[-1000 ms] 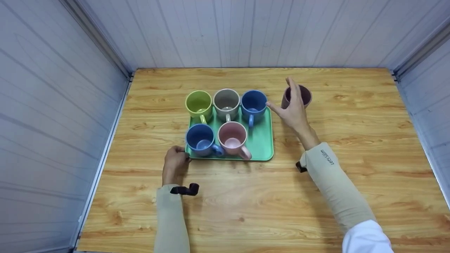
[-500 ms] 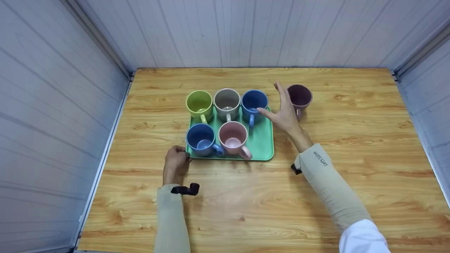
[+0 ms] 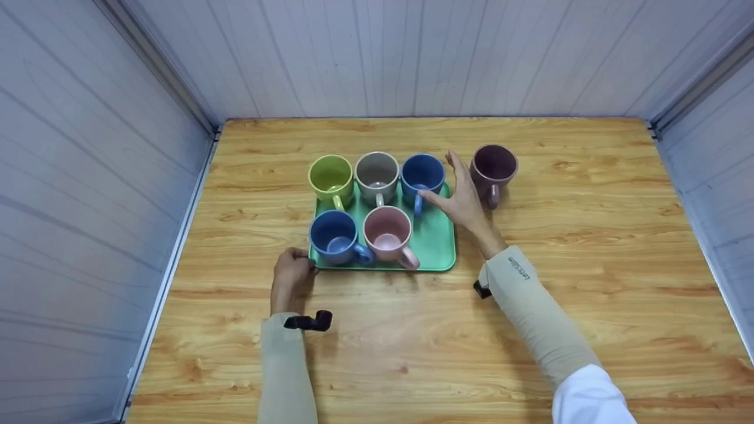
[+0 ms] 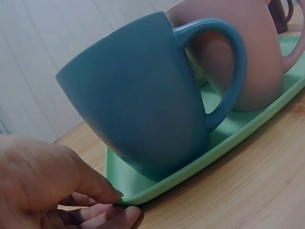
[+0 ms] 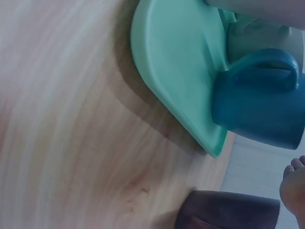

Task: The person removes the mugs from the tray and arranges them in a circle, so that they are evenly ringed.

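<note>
A green tray (image 3: 435,244) bears several mugs. At its near-left corner my left hand (image 3: 291,272) pinches the rim, thumb and fingers either side of it in the left wrist view. Beside that hand stands a blue mug (image 4: 138,95), with a pink mug (image 3: 387,235) to its right. Along the back are a lime mug (image 3: 331,176), a grey mug (image 3: 377,176) and another blue mug (image 3: 423,176). My right hand (image 3: 462,203) is spread with fingers extended by this back blue mug, its thumb near the handle; contact cannot be told.
A dark purple mug (image 3: 493,171) stands upright on the wooden table (image 3: 412,353), right of the tray and close behind my right hand. Pale panel walls (image 3: 389,59) enclose the table at the back and both sides.
My right hand has moved left, away from the purple mug and over to the back blue mug, uncovering the purple mug. The left hand stays at the tray corner.
</note>
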Demonstrator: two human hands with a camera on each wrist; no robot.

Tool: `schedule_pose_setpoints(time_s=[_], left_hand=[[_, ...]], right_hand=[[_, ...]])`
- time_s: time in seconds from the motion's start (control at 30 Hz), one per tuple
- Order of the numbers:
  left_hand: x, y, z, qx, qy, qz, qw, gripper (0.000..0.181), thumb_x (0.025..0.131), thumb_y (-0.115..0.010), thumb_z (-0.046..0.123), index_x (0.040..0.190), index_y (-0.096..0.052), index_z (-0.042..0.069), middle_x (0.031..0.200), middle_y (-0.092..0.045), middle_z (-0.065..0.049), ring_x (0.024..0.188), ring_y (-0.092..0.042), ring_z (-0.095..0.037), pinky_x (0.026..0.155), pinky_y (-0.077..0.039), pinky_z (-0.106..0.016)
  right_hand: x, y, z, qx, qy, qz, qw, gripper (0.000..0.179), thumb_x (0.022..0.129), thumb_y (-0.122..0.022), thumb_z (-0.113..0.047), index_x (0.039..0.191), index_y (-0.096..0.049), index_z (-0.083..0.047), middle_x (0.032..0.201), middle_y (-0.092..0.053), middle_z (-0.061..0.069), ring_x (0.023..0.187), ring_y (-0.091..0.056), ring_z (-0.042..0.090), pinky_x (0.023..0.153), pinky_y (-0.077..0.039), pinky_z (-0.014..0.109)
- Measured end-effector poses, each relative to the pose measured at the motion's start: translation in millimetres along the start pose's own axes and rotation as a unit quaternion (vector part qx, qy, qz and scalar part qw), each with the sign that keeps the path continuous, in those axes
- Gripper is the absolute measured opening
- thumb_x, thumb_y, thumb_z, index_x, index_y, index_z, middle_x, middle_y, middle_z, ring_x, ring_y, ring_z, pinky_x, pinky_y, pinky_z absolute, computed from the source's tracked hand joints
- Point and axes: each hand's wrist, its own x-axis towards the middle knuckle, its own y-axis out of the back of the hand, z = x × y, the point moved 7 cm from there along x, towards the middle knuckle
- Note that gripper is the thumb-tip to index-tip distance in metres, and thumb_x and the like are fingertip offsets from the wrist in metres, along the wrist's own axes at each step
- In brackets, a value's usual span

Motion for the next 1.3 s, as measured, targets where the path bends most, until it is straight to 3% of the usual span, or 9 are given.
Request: schedule_pose_setpoints(time_s=[0.27, 0.63, 1.3], left_hand=[[-1.8, 5.0, -0.8, 0.009, -0.020, 0.000, 0.9998, 0.028, 0.090, -0.049, 0.002, 0.117, -0.050, -0.005, 0.111, -0.054, -0.016, 0.087, -0.058, -0.019, 0.080, -0.049, -0.031], [-1.8, 3.0, -0.6, 0.008, -0.002, -0.008, 0.9999, 0.029, 0.092, -0.046, 0.004, 0.120, -0.049, -0.002, 0.115, -0.052, -0.016, 0.097, -0.054, -0.024, 0.084, -0.047, -0.032], [-1.9, 1.0, 1.7, -0.013, -0.014, 0.007, 0.9998, 0.026, 0.087, -0.049, -0.001, 0.113, -0.050, -0.003, 0.109, -0.054, -0.014, 0.087, -0.056, -0.019, 0.073, -0.048, -0.027]], right_hand=[[-1.9, -15.3, 10.6, 0.024, -0.041, -0.002, 0.9989, 0.103, 0.074, -0.079, -0.046, 0.151, -0.022, -0.009, 0.150, -0.035, 0.009, 0.141, -0.030, 0.023, 0.116, -0.023, 0.037], [-0.1, -25.2, 20.3, 0.048, -0.094, 0.002, 0.9944, 0.107, 0.072, -0.080, -0.048, 0.152, -0.019, -0.012, 0.155, -0.027, 0.008, 0.144, -0.023, 0.021, 0.117, -0.017, 0.040], [2.7, -28.5, 22.4, 0.057, -0.094, -0.006, 0.9939, 0.107, 0.072, -0.081, -0.043, 0.152, -0.019, -0.012, 0.155, -0.026, 0.010, 0.141, -0.027, 0.022, 0.116, -0.020, 0.039]])
